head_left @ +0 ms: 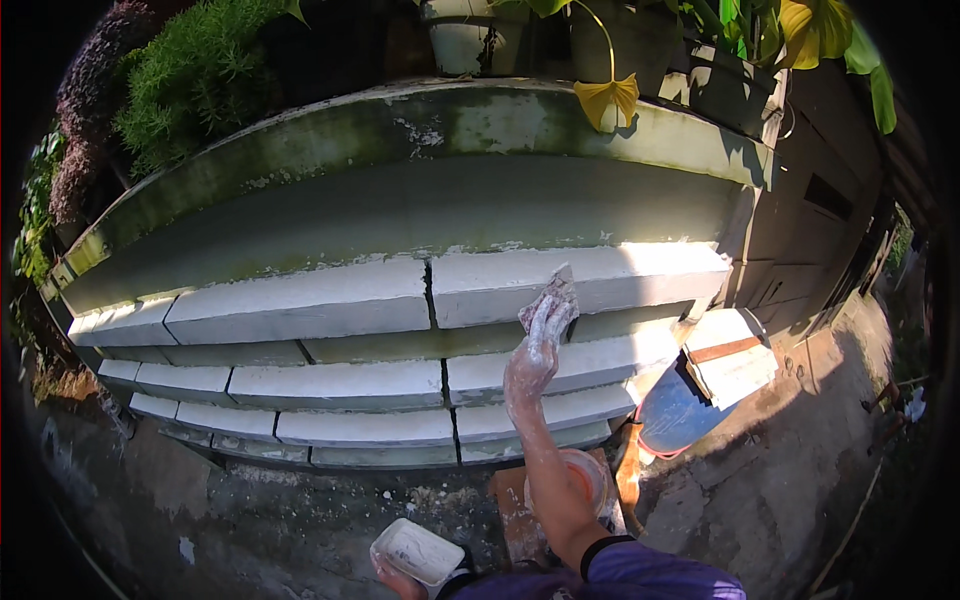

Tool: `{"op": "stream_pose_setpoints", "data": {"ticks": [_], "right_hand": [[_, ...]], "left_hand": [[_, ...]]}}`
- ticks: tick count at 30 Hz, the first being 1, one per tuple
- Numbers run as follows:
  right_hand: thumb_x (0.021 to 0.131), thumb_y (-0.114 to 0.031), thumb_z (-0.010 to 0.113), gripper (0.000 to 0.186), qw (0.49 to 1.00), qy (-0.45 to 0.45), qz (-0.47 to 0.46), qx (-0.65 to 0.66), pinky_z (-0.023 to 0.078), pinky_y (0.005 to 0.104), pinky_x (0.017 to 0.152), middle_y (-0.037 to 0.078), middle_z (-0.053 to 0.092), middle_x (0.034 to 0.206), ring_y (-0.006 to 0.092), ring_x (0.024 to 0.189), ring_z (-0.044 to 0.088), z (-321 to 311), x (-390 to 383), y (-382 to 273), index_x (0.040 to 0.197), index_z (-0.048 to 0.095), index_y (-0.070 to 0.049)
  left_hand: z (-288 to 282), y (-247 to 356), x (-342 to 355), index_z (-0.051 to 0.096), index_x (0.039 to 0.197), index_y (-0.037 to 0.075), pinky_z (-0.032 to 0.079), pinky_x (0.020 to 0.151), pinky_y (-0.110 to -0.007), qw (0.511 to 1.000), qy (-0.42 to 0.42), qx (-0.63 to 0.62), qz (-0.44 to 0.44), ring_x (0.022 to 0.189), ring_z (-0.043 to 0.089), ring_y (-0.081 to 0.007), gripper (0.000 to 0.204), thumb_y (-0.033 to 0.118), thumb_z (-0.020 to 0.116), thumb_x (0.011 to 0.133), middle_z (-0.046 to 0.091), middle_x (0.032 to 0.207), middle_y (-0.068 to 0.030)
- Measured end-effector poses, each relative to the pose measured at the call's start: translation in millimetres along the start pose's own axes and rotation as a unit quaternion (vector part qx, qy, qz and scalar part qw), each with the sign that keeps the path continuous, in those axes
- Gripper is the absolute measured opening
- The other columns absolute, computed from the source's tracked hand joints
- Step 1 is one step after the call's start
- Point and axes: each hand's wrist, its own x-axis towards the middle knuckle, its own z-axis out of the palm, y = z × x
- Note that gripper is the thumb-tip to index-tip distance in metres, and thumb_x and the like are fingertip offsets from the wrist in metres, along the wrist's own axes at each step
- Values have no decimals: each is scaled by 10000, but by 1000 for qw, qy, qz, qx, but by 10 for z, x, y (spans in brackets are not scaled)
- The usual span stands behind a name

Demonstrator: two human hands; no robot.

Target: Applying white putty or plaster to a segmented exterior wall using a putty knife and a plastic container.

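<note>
My right hand [532, 358], coated in white, grips a small white-smeared pad [558, 285] against the upper white block ledge [655, 270]; the pad's exact kind is unclear. Low in the view, my left hand [393, 578] holds a white rectangular container [418, 552] with white stuff in it. Below the upper ledge run two more white block ledges [335, 385] [365, 428], along a mossy grey-green wall [340, 220]. Behind my right forearm, a round bucket [600, 487] stands on a brown block [510, 513], partly hidden.
Potted plants [470, 40] and greenery [175, 90] line the mossy top edge [500, 120]. At the right are a blue drum [670, 420] with pale boards [740, 355] on it, an orange-brown object [630, 465] and a darker wall [810, 230]. Stained concrete ground [190, 500] lies below.
</note>
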Motion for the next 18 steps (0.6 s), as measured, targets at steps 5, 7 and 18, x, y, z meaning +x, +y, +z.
{"op": "stream_pose_setpoints", "data": {"ticks": [5, 7, 18], "right_hand": [[776, 86, 524, 652, 1000, -16, 9, -26, 451, 500, 970, 366, 384, 1386, 516, 1253, 427, 259, -175, -500, 1412, 429, -20], [760, 80, 536, 638, 997, -73, 0, -22, 483, 482, 925, 367, 424, 1353, 504, 1221, 471, 264, -275, -764, 1387, 464, -13], [735, 168, 472, 548, 984, 89, 8, 151, 478, 455, 965, 288, 502, 1335, 442, 1212, 518, -242, -248, -351, 1260, 575, 48]], "left_hand": [[-52, 55, 181, 443, 1348, 73, 538, 890, -431, 998, 21, 49, -24, 1091, 595, -275, 434, 353, 397, 1020, 568, 1249, -130], [-83, 84, 218, 445, 1347, 72, 536, 894, -430, 1000, 7, 17, -18, 1092, 594, -277, 437, 355, 394, 1019, 566, 1253, -130], [-165, 273, 668, 469, 1315, 74, 531, 908, -428, 987, -32, 143, 69, 1075, 600, -280, 411, 345, 402, 1013, 571, 1240, -134]]}}
